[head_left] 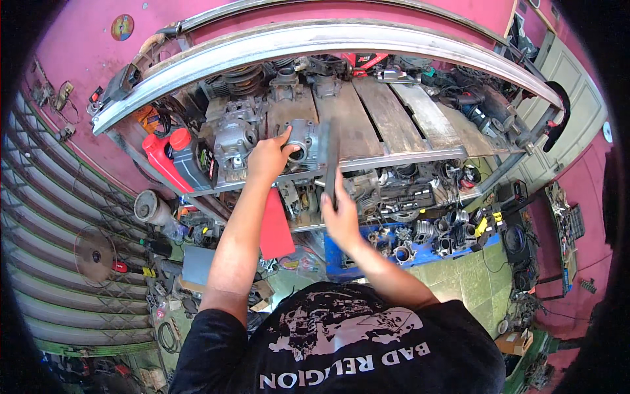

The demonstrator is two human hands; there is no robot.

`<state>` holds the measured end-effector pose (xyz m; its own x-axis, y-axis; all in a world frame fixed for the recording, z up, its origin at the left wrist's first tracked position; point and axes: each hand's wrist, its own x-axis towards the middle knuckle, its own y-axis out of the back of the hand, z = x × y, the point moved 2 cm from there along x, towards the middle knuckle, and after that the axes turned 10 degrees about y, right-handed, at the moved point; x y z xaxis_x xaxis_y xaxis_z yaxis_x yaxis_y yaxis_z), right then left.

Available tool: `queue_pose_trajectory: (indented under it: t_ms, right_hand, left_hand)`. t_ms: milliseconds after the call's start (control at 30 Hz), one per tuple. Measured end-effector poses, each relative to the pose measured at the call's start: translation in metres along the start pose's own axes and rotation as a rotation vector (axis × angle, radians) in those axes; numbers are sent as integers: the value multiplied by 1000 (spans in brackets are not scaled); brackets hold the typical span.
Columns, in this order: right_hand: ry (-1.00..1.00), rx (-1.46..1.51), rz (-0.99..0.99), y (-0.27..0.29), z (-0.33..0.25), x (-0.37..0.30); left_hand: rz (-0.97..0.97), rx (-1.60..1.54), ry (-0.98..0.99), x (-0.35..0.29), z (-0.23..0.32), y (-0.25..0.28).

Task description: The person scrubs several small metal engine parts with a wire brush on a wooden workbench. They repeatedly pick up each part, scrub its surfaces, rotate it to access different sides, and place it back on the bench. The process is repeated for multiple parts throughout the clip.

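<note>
My left hand (270, 157) grips a grey metal engine cylinder (302, 133) that lies on the wooden bench top, near its front edge. Its fingers are bent over the left side of the casting, close to a round bore. In my right hand (342, 220) is a long, flat, dark file (333, 172), held upright against or just beside the cylinder's right side. Motion blurs the file's upper part, so I cannot tell if it touches. More grey engine castings (232, 138) stand just left of the cylinder.
A red bottle (157, 156) and a dark bottle (190, 157) stand at the bench's left end. Below, a shelf (387, 190) is crowded with parts; a blue tray (420, 253) holds several cylinders. A metal rail (328, 38) spans above the bench. Power tools (482, 118) lie far right.
</note>
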<state>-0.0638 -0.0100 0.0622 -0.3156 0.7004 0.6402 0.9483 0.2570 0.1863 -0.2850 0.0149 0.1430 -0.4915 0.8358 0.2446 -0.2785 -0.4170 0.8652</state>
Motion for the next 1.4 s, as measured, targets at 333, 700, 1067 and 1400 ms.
queue_pose_trajectory:
  t_ms: [333, 700, 1067, 1400]
  right_hand:
    - [-398, 229, 53, -16, 11, 13]
    - [-340, 300, 63, -39, -4, -34]
    - [-400, 315, 17, -47, -17, -46]
    - [-306, 155, -13, -21, 27, 30]
  left_hand:
    - [63, 67, -14, -9, 11, -5]
    - [66, 314, -8, -16, 25, -15]
    - [28, 366, -62, -5, 26, 6]
    - [29, 348, -31, -10, 29, 22]
